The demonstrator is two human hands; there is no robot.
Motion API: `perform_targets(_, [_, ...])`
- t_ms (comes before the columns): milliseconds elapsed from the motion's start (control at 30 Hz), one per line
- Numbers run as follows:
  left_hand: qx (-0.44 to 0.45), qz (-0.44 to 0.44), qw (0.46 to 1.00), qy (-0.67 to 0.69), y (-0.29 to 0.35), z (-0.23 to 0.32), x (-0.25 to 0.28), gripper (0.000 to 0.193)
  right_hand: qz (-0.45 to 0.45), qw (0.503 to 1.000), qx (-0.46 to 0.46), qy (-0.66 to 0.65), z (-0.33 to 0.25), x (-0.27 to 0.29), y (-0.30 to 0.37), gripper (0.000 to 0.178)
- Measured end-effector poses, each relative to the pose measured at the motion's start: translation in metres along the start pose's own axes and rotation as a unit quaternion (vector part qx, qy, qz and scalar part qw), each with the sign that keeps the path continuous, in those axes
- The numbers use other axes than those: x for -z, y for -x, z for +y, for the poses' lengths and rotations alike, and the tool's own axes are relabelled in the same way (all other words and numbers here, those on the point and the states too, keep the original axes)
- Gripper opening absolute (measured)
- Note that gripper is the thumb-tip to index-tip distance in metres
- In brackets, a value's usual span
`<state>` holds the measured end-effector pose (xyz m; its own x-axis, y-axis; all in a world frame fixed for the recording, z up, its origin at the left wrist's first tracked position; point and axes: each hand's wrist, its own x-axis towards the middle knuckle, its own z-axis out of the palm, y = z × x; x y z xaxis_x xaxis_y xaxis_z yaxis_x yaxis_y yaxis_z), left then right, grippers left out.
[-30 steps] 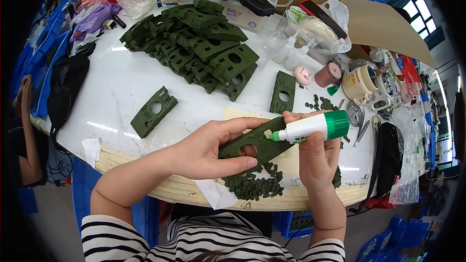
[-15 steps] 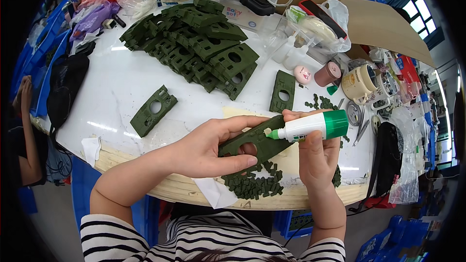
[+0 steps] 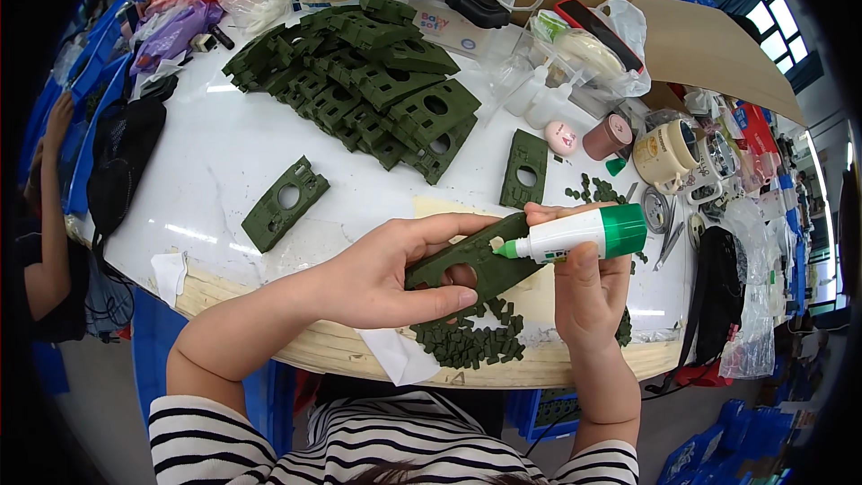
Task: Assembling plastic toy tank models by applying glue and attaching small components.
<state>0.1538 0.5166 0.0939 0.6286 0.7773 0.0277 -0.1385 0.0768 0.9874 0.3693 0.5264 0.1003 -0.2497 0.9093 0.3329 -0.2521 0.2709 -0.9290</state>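
Observation:
My left hand (image 3: 382, 269) is closed on a dark green plastic model tank hull (image 3: 501, 278), tilted above the near table edge, with its round hole beside my thumb. My right hand (image 3: 588, 301) grips a white glue bottle (image 3: 566, 235) with a green base, lying nearly level. The bottle's light green tip touches or almost touches the hull's upper face. Just below the held hull lies a heap of small dark green pieces (image 3: 471, 341). Two more hulls rest apart, one at the left (image 3: 280, 216) and another (image 3: 523, 162) beyond my right hand.
A big stack of hulls (image 3: 359, 81) fills the back of the white table (image 3: 197, 171). To the right stand a pink container (image 3: 608, 136), a cream mug (image 3: 664, 157), tweezers (image 3: 669, 244) and more small pieces (image 3: 597, 189). A black bag (image 3: 126, 162) hangs at the left edge, near a co-worker's arm (image 3: 49, 251).
At the far left, a co-worker's hand has risen toward the blue bins. My hands, the hull and the glue bottle have hardly moved.

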Motion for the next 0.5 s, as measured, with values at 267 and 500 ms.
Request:
perform_targets(267, [-0.001,-0.007,1.0,-0.003,0.0,0.0,0.0,0.061,-0.008,1.0,0.007,0.006,0.002,0.003,0.001,0.036])
perform_targets(500, [-0.001,0.11,0.983,0.146,-0.002,0.004,0.004,0.052,0.152,0.979,0.04,-0.13,-0.008,0.016,-0.004,0.047])
